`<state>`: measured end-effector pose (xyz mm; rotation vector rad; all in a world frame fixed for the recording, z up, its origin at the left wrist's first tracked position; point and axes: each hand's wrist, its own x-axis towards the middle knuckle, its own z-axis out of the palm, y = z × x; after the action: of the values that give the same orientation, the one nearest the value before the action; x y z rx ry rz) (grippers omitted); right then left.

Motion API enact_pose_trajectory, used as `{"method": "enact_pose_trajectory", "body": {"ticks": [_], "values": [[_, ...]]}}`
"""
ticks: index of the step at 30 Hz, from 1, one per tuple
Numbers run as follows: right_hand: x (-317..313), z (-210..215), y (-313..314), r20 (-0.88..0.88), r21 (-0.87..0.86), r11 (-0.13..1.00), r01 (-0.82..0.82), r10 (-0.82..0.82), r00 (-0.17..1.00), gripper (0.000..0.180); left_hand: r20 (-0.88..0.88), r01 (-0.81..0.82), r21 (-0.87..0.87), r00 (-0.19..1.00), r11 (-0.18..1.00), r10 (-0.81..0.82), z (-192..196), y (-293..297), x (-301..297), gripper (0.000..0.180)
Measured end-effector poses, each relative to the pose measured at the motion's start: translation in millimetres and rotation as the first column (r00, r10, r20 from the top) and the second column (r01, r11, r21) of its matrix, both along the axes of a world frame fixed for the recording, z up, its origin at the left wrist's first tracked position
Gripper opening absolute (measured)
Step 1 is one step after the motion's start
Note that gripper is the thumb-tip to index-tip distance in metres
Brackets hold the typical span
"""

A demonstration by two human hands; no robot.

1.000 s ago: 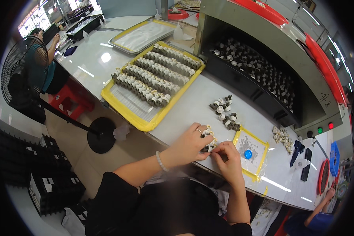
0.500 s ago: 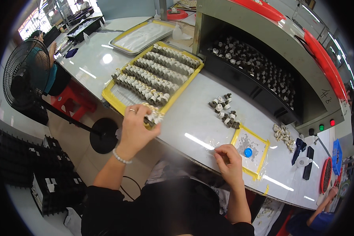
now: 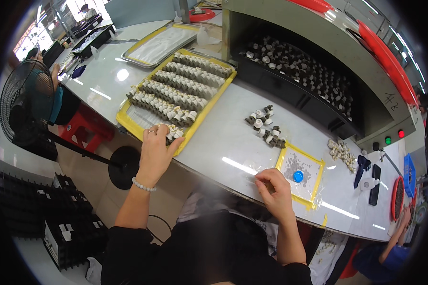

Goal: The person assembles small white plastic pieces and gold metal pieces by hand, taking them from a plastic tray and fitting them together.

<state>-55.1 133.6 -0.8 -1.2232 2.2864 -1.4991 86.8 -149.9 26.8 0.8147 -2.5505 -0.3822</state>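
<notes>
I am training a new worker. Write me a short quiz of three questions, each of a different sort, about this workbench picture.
1. True or false: the left hand rests on small parts at the near corner of the yellow tray.
2. Multiple choice: what lies on the yellow-edged mat near the right hand? A) a blue cap B) a red cup C) a pair of scissors
3. Fill in: the loose cluster of small parts lies on the white table between the tray and the ____.

Key: 1 true; 2 A; 3 mat.
</notes>
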Motion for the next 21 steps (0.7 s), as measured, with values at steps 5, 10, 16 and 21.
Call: {"method": "enact_pose_trajectory", "body": {"ticks": [5,10,16,21], "values": [[3.1,7.1,4.6,0.002,0.014,0.999,-0.032,0.032,0.999,0.011,0.029,0.016,0.025,0.999,1.000,-0.017,1.5,11.2,-0.9,0.044],[9.9,9.0,35.0,-0.068,-0.059,0.997,0.042,-0.046,0.997,0.013,-0.133,0.224,-0.198,0.958,0.954,-0.253,6.6,41.1,-30.0,0.054],[2.2,15.9,89.3,-0.133,-0.059,0.965,0.256,-0.262,0.956,0.012,-0.175,0.680,0.034,0.726,0.733,-0.665,7.2,71.7,-137.3,0.051],[-26.9,22.7,139.3,-0.188,0.033,0.866,0.499,-0.485,0.854,0.012,0.196,0.481,0.098,0.849,0.871,-0.491,14.7,99.7,-196.8,0.074]]}}
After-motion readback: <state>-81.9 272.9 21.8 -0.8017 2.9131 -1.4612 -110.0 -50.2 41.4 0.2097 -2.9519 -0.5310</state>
